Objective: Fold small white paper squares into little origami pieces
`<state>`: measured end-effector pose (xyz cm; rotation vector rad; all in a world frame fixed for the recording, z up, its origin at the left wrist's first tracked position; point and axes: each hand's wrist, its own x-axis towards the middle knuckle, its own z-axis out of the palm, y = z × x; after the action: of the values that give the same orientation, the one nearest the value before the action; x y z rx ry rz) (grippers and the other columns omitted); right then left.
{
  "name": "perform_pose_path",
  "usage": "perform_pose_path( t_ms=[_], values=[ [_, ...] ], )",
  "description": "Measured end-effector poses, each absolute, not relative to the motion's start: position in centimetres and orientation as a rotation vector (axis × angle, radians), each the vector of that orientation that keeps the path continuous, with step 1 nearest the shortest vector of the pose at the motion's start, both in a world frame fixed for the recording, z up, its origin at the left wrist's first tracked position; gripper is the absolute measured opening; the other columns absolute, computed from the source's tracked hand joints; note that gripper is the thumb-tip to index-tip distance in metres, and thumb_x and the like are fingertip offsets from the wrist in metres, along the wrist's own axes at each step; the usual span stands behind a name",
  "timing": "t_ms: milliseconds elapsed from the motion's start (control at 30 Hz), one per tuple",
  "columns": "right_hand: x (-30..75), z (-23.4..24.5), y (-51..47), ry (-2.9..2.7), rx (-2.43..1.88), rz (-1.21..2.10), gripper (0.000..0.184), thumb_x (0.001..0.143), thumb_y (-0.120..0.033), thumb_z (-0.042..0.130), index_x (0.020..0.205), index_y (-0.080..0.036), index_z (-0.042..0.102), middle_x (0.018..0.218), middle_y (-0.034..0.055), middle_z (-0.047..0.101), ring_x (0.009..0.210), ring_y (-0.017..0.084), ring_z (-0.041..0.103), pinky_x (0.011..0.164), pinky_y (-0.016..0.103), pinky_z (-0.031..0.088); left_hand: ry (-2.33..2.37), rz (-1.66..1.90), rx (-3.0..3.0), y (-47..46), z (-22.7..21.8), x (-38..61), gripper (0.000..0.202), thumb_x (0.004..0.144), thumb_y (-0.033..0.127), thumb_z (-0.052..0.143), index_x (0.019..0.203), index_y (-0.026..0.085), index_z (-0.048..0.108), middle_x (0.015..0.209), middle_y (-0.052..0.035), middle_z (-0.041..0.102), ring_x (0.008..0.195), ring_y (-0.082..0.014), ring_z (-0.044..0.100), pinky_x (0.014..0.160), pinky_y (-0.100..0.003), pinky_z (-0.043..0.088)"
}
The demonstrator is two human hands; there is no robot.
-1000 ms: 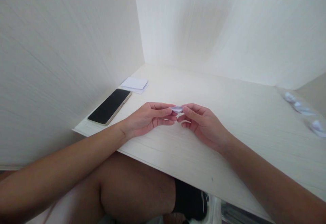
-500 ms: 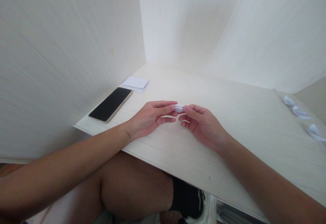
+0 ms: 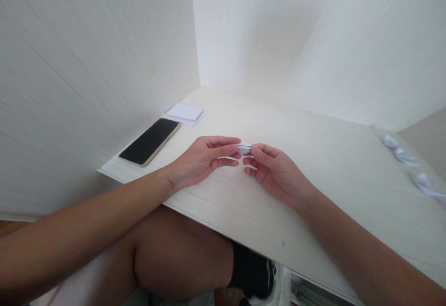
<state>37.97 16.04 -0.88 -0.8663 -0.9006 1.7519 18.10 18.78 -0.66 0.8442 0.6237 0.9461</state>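
Note:
A small folded piece of white paper [image 3: 245, 149] is pinched between my two hands, a little above the white tabletop [image 3: 223, 204]. My left hand [image 3: 214, 157] grips its left end between thumb and fingers, the lower fingers stretched beneath. At the right end, the thumb and forefinger of my right hand [image 3: 273, 166] close on the same paper, with the other fingers curled loosely below. Fingertips cover both ends of the paper, so only its middle shows.
A phone [image 3: 150, 141] with a dark screen lies at the left, by the side wall. Behind it is a small stack of white paper sheets [image 3: 186, 112]. Several twisted white paper pieces [image 3: 400, 153] rest along the right side. Walls [image 3: 278, 41] enclose the table's back and left.
The paper between my fingers has turned slightly, showing more of its folded edge. Both hands stay in nearly the same place. The view has shifted slightly.

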Motion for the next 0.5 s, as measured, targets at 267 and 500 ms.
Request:
perform_pose_path(
  t_ms=[267, 500],
  values=[
    [37.88, -0.38, 15.86, -0.847, -0.838, 1.833, 0.019, 0.076, -0.031, 0.09, 0.083, -0.019, 0.077, 0.081, -0.0006, 0.072, 0.07, 0.009, 0.06, 0.061, 0.023, 0.043, 0.573, 0.928, 0.873, 18.77, -1.06, 17.96, 0.014, 0.081, 0.015, 0.085, 0.095, 0.015, 0.083, 0.091, -0.0077, 0.083, 0.083, -0.015, 0.077, 0.073, -0.023, 0.063],
    [37.86, -0.46, 15.81, -0.86, -0.835, 1.86, 0.02, 0.076, -0.03, 0.09, 0.079, -0.018, 0.074, 0.072, -0.0009, 0.07, 0.064, 0.008, 0.06, 0.057, 0.02, 0.043, 0.553, 0.861, 0.869, 18.89, -1.23, 17.72, 0.018, 0.079, 0.016, 0.087, 0.096, 0.016, 0.083, 0.09, -0.0066, 0.083, 0.077, -0.0135, 0.076, 0.071, -0.022, 0.062]
  ],
)
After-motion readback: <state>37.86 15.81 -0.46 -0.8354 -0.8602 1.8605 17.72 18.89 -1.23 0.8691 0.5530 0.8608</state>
